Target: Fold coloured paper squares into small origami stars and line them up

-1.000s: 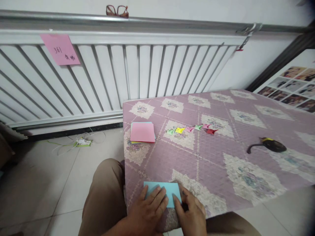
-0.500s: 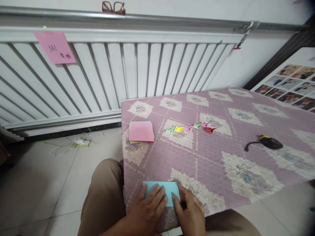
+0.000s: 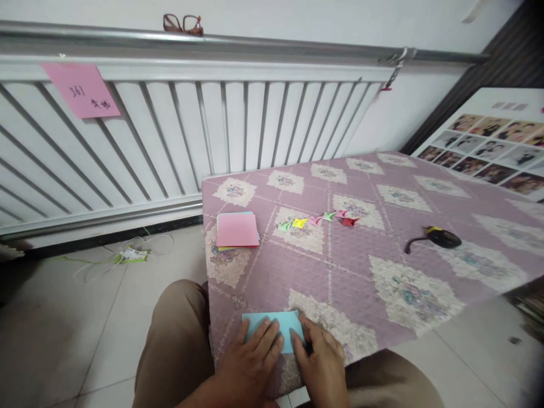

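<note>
A light blue sheet of paper [image 3: 293, 321], seemingly folded into a rectangle, lies at the near edge of the cloth-covered table. My left hand [image 3: 255, 354] rests flat across its left and middle part, fingers stretched out and a little apart. At the paper's right end, my right hand [image 3: 321, 354] has its thumb on top and its curled fingers along the right edge. Farther left lies a stack of coloured paper sheets [image 3: 237, 229], pink on top. Several small folded paper pieces in green, yellow [image 3: 300, 223], pink and red [image 3: 351, 221] form a row mid-table.
A black object with a short tail or cord [image 3: 444, 238] lies on the right of the purple patterned tablecloth [image 3: 293, 272]. Behind the table stands a white radiator [image 3: 233, 124] with a pink note [image 3: 83, 90]. Glasses [image 3: 183, 24] rest on the pipe. A photo board [image 3: 488, 107] leans at right.
The camera view has shifted slightly, so the surroundings appear farther left. Both hands stay on the blue paper with almost the same posture.
</note>
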A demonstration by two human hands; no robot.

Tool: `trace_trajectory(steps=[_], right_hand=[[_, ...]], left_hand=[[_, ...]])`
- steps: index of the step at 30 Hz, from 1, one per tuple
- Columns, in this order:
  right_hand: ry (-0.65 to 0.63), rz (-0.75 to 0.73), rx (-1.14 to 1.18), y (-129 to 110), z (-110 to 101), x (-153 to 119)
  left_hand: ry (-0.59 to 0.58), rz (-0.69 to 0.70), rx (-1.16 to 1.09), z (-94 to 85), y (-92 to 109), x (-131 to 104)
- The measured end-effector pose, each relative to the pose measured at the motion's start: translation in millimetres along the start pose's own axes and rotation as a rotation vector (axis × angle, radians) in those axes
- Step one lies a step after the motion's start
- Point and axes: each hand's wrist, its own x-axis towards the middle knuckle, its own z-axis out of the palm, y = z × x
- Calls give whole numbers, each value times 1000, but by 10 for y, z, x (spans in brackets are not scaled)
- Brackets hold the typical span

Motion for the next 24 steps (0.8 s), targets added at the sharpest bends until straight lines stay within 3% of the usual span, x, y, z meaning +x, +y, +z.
trace_trajectory(steps=[4, 10, 15, 24], right_hand=[[13, -32, -13, 5, -19, 8], [208, -146, -9, 57, -127, -60], [26, -467, -71, -56, -87, -364], [-118, -481, -171, -110, -113, -455]], left_hand=[[-64, -29, -36, -30, 21, 20], [-56, -49, -72, -78, 49, 14], [-29, -40, -58, -90, 65, -3], [-71, 32, -130, -237, -47, -143]])
